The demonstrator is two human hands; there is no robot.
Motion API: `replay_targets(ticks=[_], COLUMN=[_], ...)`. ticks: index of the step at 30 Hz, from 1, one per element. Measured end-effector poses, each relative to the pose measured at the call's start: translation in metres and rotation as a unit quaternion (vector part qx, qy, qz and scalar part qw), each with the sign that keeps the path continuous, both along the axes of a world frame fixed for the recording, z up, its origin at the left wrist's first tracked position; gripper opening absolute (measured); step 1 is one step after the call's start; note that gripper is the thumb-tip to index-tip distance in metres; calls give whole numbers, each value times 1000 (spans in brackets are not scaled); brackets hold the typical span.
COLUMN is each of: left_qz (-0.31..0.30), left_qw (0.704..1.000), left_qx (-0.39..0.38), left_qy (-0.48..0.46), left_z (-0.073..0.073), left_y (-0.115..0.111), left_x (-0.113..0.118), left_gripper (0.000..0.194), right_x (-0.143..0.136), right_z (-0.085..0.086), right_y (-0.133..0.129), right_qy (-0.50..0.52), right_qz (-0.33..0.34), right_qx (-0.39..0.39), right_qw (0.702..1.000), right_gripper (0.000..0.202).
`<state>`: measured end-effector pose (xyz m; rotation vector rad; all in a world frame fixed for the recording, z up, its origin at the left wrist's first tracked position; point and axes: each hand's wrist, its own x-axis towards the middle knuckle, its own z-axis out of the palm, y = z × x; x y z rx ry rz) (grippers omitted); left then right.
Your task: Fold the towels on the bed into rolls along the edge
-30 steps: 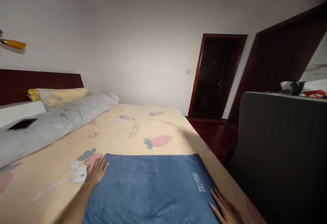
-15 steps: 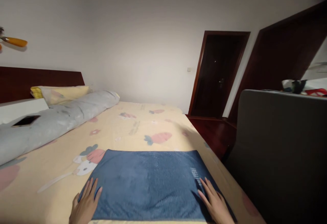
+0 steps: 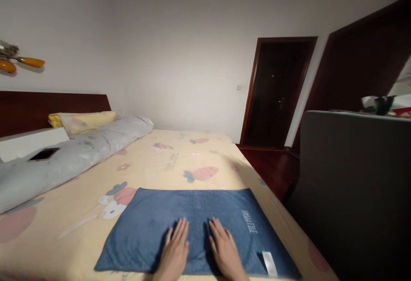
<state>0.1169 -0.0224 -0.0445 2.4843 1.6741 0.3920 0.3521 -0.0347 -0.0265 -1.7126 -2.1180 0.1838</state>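
Observation:
A blue towel [image 3: 154, 217] with pale lettering near its right edge lies spread out on the bed. A white tag [image 3: 269, 264] shows at its lower right corner. My left hand [image 3: 175, 249] rests palm down near the towel's middle, fingers stretched forward. Just to the right, my right hand [image 3: 223, 246] also lies flat on the cloth, fingers extended. Neither hand grips anything. Slight wrinkles show in the fabric around both hands.
Under the towel is a cream bedsheet [image 3: 180, 152] with carrot and rabbit prints. A grey rolled quilt [image 3: 105, 140] crosses the left side, with a phone [image 3: 44, 154] on it. A dark grey chair back [image 3: 349, 178] stands at the right, and a door [image 3: 278, 93] is beyond.
Both hands have moved inward from the towel's left and right sides to its middle. The white tag and the full lettering are now uncovered. The view has shifted slightly left.

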Motion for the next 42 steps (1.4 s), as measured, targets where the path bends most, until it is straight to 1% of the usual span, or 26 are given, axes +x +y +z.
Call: replay_targets(ticks=[1, 2, 3, 4, 5, 7, 9, 12, 14, 16, 18, 20, 21, 23, 24, 25, 27, 28, 30, 31, 32, 33, 35, 37, 39, 42], left_qz=[-14, -24, -30, -33, -31, -8, 45, 162, 250, 289, 295, 293, 295, 292, 275, 247, 125, 59, -35, -64, -78, -78, -45, 6, 50, 127], left_qw=[1000, 999, 999, 998, 998, 998, 997, 984, 962, 949, 947, 949, 950, 952, 958, 966, 991, 998, 999, 998, 996, 996, 997, 997, 995, 986], left_qx=[-13, -27, -40, -51, -59, -68, -63, -42, -31, -26, -23, -18, -15, -2, 5, 11, 15, 11, -15, -28, -39, -46, -54, -58, -62, -71], left_qy=[-7, -12, -13, -13, -11, 0, 19, 67, 102, 126, 127, 112, 104, 93, 86, 77, 38, 19, 2, 1, 4, 11, 34, 55, 67, 78], left_z=[-2, -6, -9, -12, -14, -18, -20, -24, -29, -34, -37, -36, -34, -26, -22, -17, -6, -2, 6, 9, 12, 14, 18, 22, 27, 32], left_y=[-1, -2, -3, -4, -6, -10, -15, -24, -33, -40, -42, -37, -32, -18, -10, -1, 15, 23, 40, 49, 59, 69, 91, 112, 131, 150], left_x=[18, 30, 37, 38, 33, 8, -30, -98, -138, -167, -180, -175, -167, -141, -124, -106, -66, -47, -14, -1, 9, 14, 12, -7, -38, -96], left_gripper=[60, 60, 60, 60, 60, 60, 62, 67, 69, 69, 67, 66, 65, 64, 63, 61, 59, 59, 61, 62, 62, 61, 59, 58, 57, 58], right_x=[-18, -30, -35, -34, -27, 0, 37, 97, 134, 164, 183, 184, 178, 149, 128, 105, 53, 28, -14, -29, -39, -44, -42, -24, 5, 58], right_z=[1, 0, -1, -4, -7, -13, -19, -34, -47, -61, -70, -71, -67, -51, -41, -29, -8, 1, 12, 15, 16, 16, 14, 12, 11, 11], right_y=[0, -1, -3, -5, -7, -14, -22, -35, -44, -48, -48, -41, -35, -20, -12, -3, 13, 22, 39, 48, 57, 67, 87, 106, 121, 133], right_qy=[4, 6, 6, 5, 2, -6, -18, -36, -36, -34, -38, -49, -55, -63, -62, -53, -17, 1, 22, 27, 27, 24, 2, -25, -44, -58], right_qz=[21, 37, 47, 50, 45, 17, -30, -106, -147, -163, -166, -175, -182, -175, -153, -112, -11, 42, 118, 142, 157, 163, 146, 100, 47, -25], right_qx=[-19, -33, -41, -43, -43, -35, -24, 0, 7, 19, 30, 43, 50, 60, 57, 45, -6, -31, -68, -77, -82, -82, -73, -64, -61, -66], right_qw=[1000, 999, 998, 998, 998, 999, 999, 994, 988, 986, 985, 982, 980, 981, 985, 991, 1000, 999, 991, 987, 984, 983, 987, 993, 996, 996], right_gripper=[53, 53, 53, 55, 57, 61, 64, 68, 69, 65, 61, 61, 62, 61, 59, 57, 56, 56, 55, 55, 56, 55, 55, 55, 57, 59])
